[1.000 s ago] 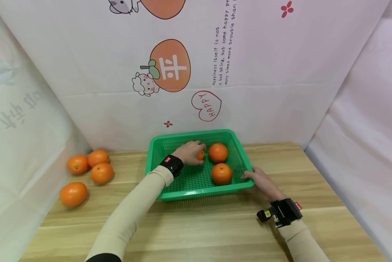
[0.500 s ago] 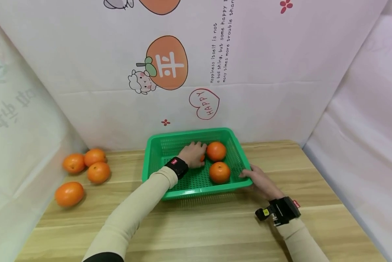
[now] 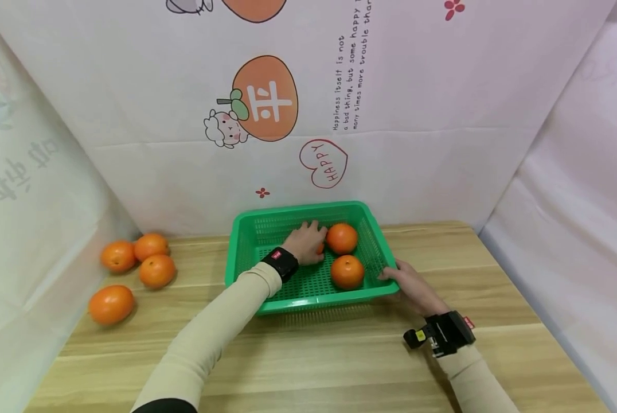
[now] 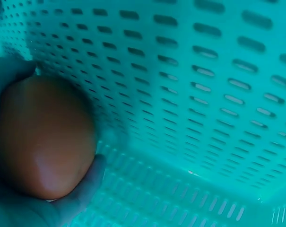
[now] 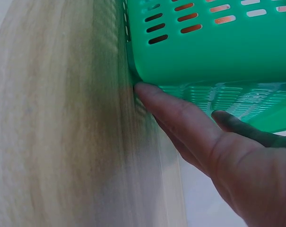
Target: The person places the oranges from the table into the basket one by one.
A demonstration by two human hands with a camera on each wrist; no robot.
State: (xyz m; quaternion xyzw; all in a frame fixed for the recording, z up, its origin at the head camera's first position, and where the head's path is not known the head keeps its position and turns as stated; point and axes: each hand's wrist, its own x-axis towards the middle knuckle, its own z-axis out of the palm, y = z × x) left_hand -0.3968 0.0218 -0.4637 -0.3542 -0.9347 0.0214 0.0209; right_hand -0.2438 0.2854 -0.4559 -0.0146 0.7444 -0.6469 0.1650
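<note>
hands: left (image 3: 304, 244) round orange (image 4: 47, 137), right (image 3: 413, 285) gripping basket (image 3: 313, 301)

Printed white cloth (image 3: 417, 115) encloses a wood-grain tabletop (image 3: 339, 367) on three sides in a makeshift booth.

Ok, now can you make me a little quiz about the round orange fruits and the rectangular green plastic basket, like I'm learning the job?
1. How many round orange fruits lie on the wood-grain table, outside the rectangular green plastic basket?

2. True or false: the person's right hand touches the basket.

3. Where is the fruit that the left hand holds?
A) On the table, beside the basket
B) Inside the basket
C) In the right hand too

Key: 1. Four. 2. True. 3. B.
</note>
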